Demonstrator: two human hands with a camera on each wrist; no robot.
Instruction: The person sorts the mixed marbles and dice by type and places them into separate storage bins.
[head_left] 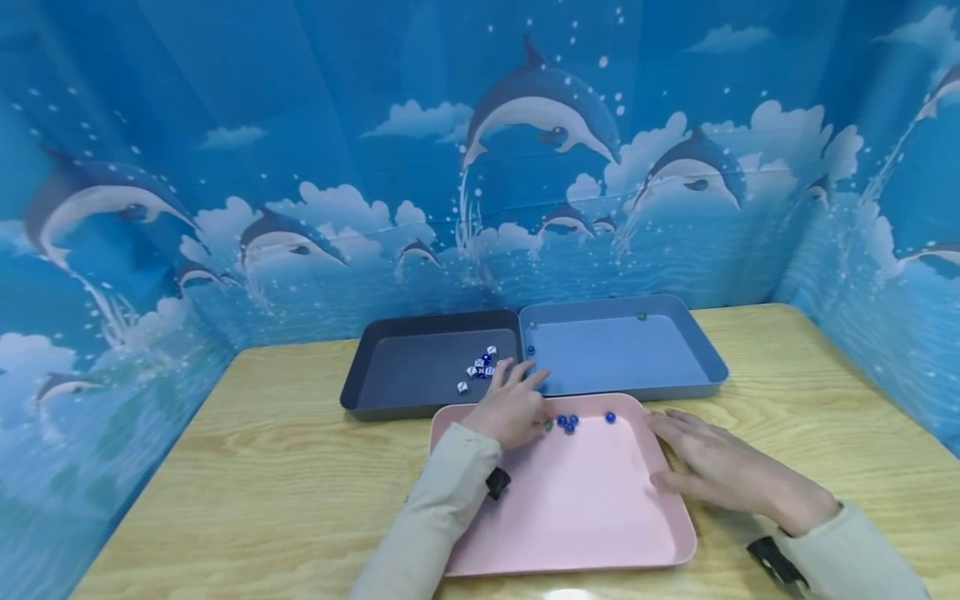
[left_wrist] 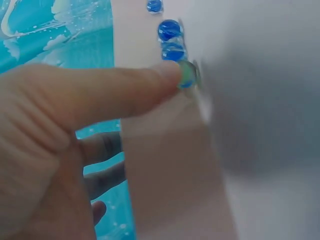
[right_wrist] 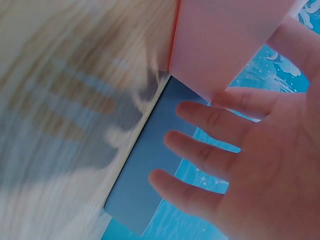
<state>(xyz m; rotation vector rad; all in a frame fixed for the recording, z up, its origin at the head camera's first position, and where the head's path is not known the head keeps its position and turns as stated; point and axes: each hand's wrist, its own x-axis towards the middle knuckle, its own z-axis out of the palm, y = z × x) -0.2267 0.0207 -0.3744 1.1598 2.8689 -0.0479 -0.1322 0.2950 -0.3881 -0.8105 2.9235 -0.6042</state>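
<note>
The left hand (head_left: pixel 512 414) is at the far left part of the pink tray (head_left: pixel 577 500), its fingers reaching over the far rim. In the left wrist view the thumb (left_wrist: pixel 135 90) touches a green marble (left_wrist: pixel 189 75) against the tray's wall; the other fingers stretch out beyond that wall. Several blue marbles (head_left: pixel 568 428) lie beside the green one, and a separate blue marble (head_left: pixel 611 417) sits farther right. The right hand (head_left: pixel 716 467) rests at the pink tray's right rim, thumb over the inside and straight, spread fingers outside.
Behind the pink tray stand a dark grey tray (head_left: pixel 397 367) with several white and blue dice (head_left: pixel 462 387), and a blue tray (head_left: pixel 630 358) holding a blue marble (head_left: pixel 531 350) and a green marble (head_left: pixel 642 316). A dolphin-print curtain (head_left: pixel 337 125) backs the wooden table (head_left: pixel 247 467).
</note>
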